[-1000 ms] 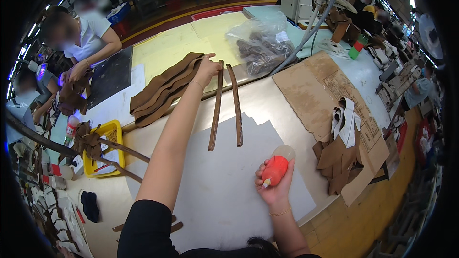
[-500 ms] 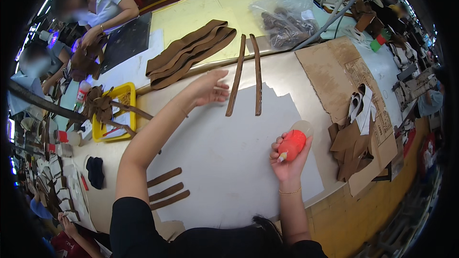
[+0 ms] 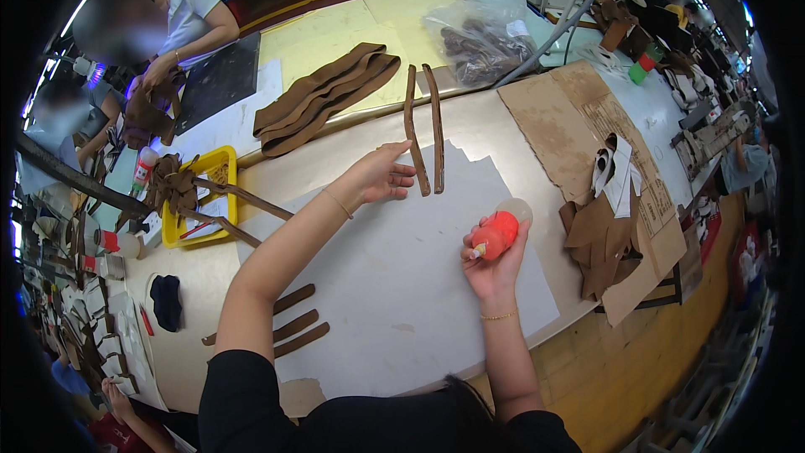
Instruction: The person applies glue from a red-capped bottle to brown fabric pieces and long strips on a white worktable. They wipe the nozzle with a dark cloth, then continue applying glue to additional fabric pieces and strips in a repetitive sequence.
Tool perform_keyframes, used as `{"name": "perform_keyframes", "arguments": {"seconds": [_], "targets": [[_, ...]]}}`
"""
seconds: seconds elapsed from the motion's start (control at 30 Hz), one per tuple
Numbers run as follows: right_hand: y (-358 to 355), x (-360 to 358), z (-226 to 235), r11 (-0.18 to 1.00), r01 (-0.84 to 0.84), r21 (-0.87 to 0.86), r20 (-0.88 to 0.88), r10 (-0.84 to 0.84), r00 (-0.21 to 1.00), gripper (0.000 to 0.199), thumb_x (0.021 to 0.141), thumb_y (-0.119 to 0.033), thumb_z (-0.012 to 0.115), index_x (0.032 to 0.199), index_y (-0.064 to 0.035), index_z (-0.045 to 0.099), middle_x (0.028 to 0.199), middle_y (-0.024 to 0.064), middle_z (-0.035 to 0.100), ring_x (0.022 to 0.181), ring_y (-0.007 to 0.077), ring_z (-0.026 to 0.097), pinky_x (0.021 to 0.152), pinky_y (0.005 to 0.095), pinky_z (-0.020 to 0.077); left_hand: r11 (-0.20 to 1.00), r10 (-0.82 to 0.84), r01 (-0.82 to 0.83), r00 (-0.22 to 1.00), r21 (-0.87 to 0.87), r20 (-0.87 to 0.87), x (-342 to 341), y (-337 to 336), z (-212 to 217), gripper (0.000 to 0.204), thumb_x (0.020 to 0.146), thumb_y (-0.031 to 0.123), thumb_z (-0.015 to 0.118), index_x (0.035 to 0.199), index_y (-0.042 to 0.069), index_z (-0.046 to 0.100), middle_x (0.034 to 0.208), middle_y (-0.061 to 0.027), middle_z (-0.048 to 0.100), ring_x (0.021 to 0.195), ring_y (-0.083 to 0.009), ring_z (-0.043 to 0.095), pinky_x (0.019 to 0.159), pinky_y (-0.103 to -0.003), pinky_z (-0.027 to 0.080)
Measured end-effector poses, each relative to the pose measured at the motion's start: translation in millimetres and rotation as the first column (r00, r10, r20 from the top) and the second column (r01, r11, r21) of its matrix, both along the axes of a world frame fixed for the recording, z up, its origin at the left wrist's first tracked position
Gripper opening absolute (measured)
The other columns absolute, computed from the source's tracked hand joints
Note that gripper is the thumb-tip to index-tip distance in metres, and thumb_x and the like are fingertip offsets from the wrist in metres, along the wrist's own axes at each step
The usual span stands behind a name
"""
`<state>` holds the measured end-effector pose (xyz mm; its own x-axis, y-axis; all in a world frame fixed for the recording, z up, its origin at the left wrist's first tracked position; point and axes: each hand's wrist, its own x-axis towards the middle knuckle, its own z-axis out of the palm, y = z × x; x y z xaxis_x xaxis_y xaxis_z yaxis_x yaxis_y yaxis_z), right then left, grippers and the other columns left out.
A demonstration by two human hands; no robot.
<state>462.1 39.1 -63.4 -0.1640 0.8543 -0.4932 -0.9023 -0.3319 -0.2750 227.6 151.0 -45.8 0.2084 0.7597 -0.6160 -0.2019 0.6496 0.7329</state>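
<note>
My left hand (image 3: 379, 174), frame centre: fingers spread, tips just beside the two brown strips (image 3: 423, 127) lying side by side above centre on the white sheet (image 3: 394, 285). Strips look thin, limp, light; best pinched near an end. My right hand (image 3: 493, 262) is wrapped around a red bottle (image 3: 496, 233).

The 2 long strips (image 3: 423, 130) near the left hand (image 3: 379, 176) are dark brown, like the stacked strips (image 3: 323, 96) behind them and the 3 short strips (image 3: 295, 319) on the plain white sheet (image 3: 394, 285). The bottle (image 3: 495, 233) in the right hand (image 3: 490, 264) is orange-red. The tray (image 3: 186, 231) is bright yellow, the cardboard (image 3: 570, 126) light brown and unpatterned.
</note>
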Motion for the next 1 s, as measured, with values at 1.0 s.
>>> {"name": "perform_keyframes", "arguments": {"seconds": [1.0], "targets": [[1,7,-1,1.0,0.02,-0.003,-0.053,-0.02,0.998,0.06,0.083,-0.069,0.048,0.104,-0.0128,0.051,0.092,0.0035,0.056,0.077,0.0229,0.058,0.058,0.0364,0.0473,0.945,0.252,-0.195,0.947,0.264,-0.199,10,119,-27,0.061,0.093,0.052,0.045,0.131,0.005,0.038,0.112,-0.0117,0.05,0.082,-0.017,0.044,0.076,-0.033,0.043]]}}
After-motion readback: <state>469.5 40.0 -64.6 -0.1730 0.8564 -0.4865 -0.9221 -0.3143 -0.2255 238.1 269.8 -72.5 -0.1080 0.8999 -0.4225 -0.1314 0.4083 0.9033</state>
